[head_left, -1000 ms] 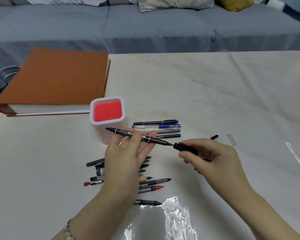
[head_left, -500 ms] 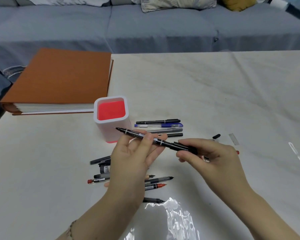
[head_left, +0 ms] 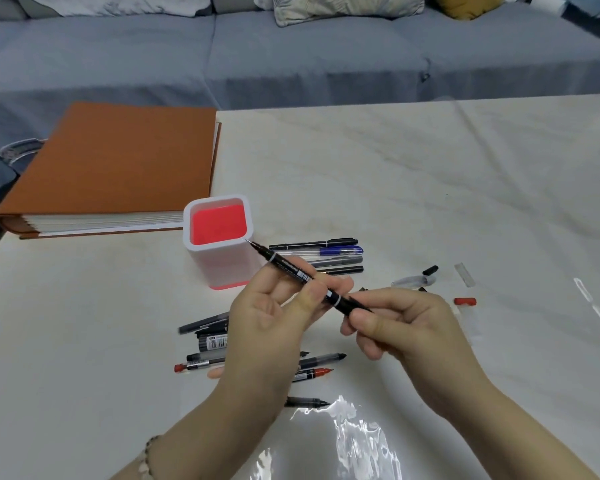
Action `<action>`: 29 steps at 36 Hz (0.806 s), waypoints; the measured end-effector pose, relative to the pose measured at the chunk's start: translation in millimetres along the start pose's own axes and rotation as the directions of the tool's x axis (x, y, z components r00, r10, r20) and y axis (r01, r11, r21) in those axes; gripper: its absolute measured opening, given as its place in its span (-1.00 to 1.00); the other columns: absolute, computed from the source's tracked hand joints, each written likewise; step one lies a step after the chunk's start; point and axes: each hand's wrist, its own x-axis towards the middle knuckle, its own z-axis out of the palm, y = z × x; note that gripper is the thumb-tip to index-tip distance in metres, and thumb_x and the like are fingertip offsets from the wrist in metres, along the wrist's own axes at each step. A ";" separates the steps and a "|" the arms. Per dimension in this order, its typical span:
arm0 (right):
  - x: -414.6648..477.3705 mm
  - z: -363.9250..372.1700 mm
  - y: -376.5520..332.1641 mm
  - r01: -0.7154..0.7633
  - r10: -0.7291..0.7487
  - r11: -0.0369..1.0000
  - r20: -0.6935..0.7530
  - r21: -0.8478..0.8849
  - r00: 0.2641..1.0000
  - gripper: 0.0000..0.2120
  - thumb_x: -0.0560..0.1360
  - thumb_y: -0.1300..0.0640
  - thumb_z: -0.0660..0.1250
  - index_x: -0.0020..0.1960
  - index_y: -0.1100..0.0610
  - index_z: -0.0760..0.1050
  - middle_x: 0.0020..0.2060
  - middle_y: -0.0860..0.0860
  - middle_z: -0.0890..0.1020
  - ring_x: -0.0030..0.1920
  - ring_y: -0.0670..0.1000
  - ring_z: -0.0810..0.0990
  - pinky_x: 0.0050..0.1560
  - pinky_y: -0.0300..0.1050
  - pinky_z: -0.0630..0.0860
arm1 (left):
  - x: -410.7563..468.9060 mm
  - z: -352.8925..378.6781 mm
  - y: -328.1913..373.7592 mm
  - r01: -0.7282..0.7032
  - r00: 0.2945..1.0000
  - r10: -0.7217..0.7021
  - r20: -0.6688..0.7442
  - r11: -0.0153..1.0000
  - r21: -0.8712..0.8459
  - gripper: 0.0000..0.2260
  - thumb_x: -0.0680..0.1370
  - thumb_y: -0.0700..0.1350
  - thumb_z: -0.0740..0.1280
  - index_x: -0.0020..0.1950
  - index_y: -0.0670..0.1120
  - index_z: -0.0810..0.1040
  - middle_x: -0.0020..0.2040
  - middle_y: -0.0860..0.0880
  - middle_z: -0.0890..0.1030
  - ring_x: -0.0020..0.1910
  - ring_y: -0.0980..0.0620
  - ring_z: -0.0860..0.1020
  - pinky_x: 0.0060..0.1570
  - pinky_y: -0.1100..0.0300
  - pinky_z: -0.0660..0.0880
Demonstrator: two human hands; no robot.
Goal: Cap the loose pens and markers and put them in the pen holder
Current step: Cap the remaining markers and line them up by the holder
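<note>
**penguy:** Fingers [head_left: 321,299] of the left hand [head_left: 271,327] are pinched around the middle of a black marker [head_left: 302,273], and the right hand [head_left: 406,327] has its fingers closed on the marker's lower end, where a black cap sits. The marker is tilted, with its bare fine tip pointing up-left, right over the near rim of the pen holder [head_left: 219,237] but not inside it.

**deskrat:** Where's the holder sitting, though?

**penguy:** Upright on the surface [head_left: 430,188], left of the middle, just in front of the near right corner of an orange binder [head_left: 118,168] that lies flat at the far left corner. It's white outside, red inside, and nothing's in it that I can see.

**deskrat:** And the rest of the pens?

**penguy:** Four capped pens [head_left: 326,254] lie in a neat row just right of the holder. A messier pile of uncapped pens [head_left: 208,344] is under and behind the left hand, toward the near edge, some tips pointing right. Loose caps lie off to the right: a small black cap [head_left: 430,270], a clear cap [head_left: 414,281], a red cap [head_left: 465,301] and another clear one [head_left: 465,275], all apart from each other. Can't tell whether the cap on the held marker is pushed fully home.
</note>
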 end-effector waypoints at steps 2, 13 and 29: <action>-0.7 -2.8 4.4 -0.113 0.112 0.992 0.031 0.057 0.993 -0.86 0.21 0.26 0.35 -0.27 0.17 0.67 -0.50 0.07 0.61 -0.59 -0.08 0.40 -0.51 -0.31 0.37 | -0.5 -2.2 -2.4 0.000 1.000 0.000 0.013 1.000 0.027 -0.92 0.35 -0.18 0.38 -0.20 -0.12 0.53 -0.28 -0.09 0.68 -0.15 -0.05 0.68 -0.18 0.28 0.57; 20.0 -28.4 -1.4 -0.048 0.110 0.787 0.063 -0.615 0.992 -0.87 0.45 0.15 0.34 -0.26 0.07 0.60 -0.42 -0.12 0.63 -0.42 -0.30 0.51 -0.31 -0.55 0.34 | 16.9 1.6 -12.4 0.186 0.982 -0.182 -0.041 0.970 0.157 -0.86 0.55 -0.26 0.20 -0.14 -0.16 0.54 -0.39 -0.03 0.49 -0.46 0.12 0.52 -0.34 0.21 0.61; 78.6 -142.6 27.8 -0.079 -0.116 0.081 -0.088 -0.994 0.989 -0.83 0.48 0.20 0.27 0.00 0.09 0.61 0.03 0.04 0.57 0.02 0.06 0.52 -0.11 -0.12 0.39 | 25.3 -23.7 -6.0 0.279 0.956 -0.282 -0.080 0.791 0.544 -0.91 0.48 -0.18 0.35 -0.11 0.02 0.58 -0.37 0.05 0.61 -0.55 0.17 0.40 -0.61 0.41 0.33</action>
